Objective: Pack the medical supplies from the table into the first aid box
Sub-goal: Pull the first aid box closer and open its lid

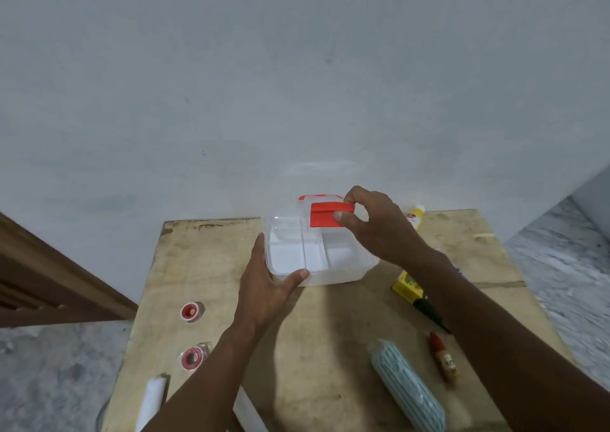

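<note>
First aid box (317, 260) at table (204, 266) centre, toward 12 o'clock. Two tape rolls (192, 312) (193, 356) at 9 o'clock; wrapped roll (152, 402) at 7 o'clock. Bottle (416, 217) at 1 o'clock; carton (406, 287) at 3 o'clock; tube (444, 357) and bandage pack (406, 386) at 5 o'clock.

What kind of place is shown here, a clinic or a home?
Probably a plain room at home, not a clinic: a worn wooden table, a bare pale wall and a rough grey floor.
</note>
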A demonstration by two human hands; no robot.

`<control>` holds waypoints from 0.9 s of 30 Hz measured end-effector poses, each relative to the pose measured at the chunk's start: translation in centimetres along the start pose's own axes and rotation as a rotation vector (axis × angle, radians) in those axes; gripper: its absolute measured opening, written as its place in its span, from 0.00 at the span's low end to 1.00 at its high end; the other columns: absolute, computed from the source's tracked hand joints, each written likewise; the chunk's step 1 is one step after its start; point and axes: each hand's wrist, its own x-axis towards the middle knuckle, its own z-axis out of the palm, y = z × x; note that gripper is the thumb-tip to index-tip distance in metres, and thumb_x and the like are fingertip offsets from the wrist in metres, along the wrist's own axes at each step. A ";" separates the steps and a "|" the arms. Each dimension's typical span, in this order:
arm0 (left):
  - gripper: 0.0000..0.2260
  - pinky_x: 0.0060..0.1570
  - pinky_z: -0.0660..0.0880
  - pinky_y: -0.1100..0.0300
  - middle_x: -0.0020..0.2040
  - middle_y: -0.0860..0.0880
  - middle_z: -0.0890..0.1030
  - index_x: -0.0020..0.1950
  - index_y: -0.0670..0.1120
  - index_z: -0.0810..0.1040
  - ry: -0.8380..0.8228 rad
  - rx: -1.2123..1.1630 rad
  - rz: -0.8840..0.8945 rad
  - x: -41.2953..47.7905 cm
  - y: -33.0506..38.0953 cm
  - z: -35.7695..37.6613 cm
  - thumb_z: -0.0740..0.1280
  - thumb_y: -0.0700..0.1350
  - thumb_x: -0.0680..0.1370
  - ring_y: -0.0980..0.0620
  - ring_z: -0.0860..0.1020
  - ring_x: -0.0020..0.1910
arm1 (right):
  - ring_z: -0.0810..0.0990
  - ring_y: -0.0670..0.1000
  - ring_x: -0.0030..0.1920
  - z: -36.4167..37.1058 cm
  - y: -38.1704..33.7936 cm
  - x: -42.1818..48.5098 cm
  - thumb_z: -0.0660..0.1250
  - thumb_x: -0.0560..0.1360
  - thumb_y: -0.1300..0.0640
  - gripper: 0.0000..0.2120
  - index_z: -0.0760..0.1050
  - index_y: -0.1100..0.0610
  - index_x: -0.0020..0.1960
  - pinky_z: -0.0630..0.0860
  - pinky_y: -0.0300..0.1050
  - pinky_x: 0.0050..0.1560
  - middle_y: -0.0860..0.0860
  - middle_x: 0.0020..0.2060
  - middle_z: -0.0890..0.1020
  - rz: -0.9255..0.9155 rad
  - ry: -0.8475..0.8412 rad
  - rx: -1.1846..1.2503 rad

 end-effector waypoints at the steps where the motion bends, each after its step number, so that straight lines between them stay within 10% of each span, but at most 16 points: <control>1: 0.34 0.53 0.75 0.67 0.61 0.64 0.78 0.69 0.63 0.65 -0.006 0.000 0.017 -0.2 0.3 -0.1 0.79 0.51 0.69 0.65 0.77 0.59 | 0.75 0.57 0.48 -0.7 -0.4 0.3 0.66 0.77 0.48 0.08 0.71 0.51 0.46 0.69 0.47 0.43 0.57 0.45 0.80 0.027 -0.053 0.005; 9: 0.37 0.48 0.74 0.75 0.60 0.67 0.75 0.69 0.59 0.63 -0.136 -0.014 0.066 0.0 1.5 -0.5 0.81 0.51 0.66 0.66 0.75 0.60 | 0.78 0.52 0.52 -4.2 -3.1 3.0 0.64 0.79 0.45 0.10 0.73 0.51 0.47 0.71 0.44 0.46 0.50 0.52 0.80 0.102 -0.266 -0.042; 19: 0.43 0.53 0.80 0.61 0.64 0.58 0.76 0.73 0.52 0.61 -0.305 -0.008 0.080 1.4 1.7 -1.2 0.82 0.49 0.66 0.58 0.77 0.62 | 0.75 0.58 0.50 -3.2 -3.1 7.1 0.65 0.79 0.46 0.10 0.74 0.50 0.56 0.78 0.54 0.50 0.55 0.48 0.77 -0.029 0.288 -0.341; 27: 0.44 0.57 0.79 0.56 0.66 0.56 0.75 0.74 0.50 0.61 -0.328 -0.014 0.103 1.5 1.6 -1.3 0.83 0.44 0.65 0.53 0.75 0.65 | 0.78 0.58 0.47 -1.8 -1.9 9.0 0.64 0.80 0.48 0.11 0.75 0.54 0.56 0.76 0.53 0.47 0.54 0.46 0.81 -0.130 0.390 -0.505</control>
